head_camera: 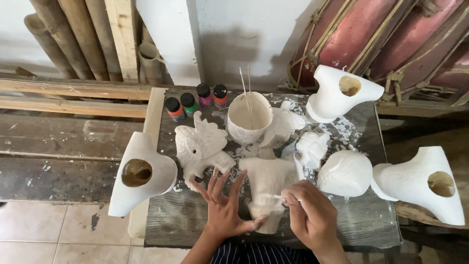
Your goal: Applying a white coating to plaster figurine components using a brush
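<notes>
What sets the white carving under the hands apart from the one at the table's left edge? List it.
The carving under the hands lies flat mid-table, steadied by the left hand while the right hand works it with a thin stick. The left-edge carving sits untouched, overhanging the table, showing a round brown hole. Both are white.

I note four small paint bottles (196, 101) at the desk's (190, 220) far edge, a white cup (249, 119) holding thin sticks beside them, and bamboo poles (68, 36) leaning behind.
</notes>
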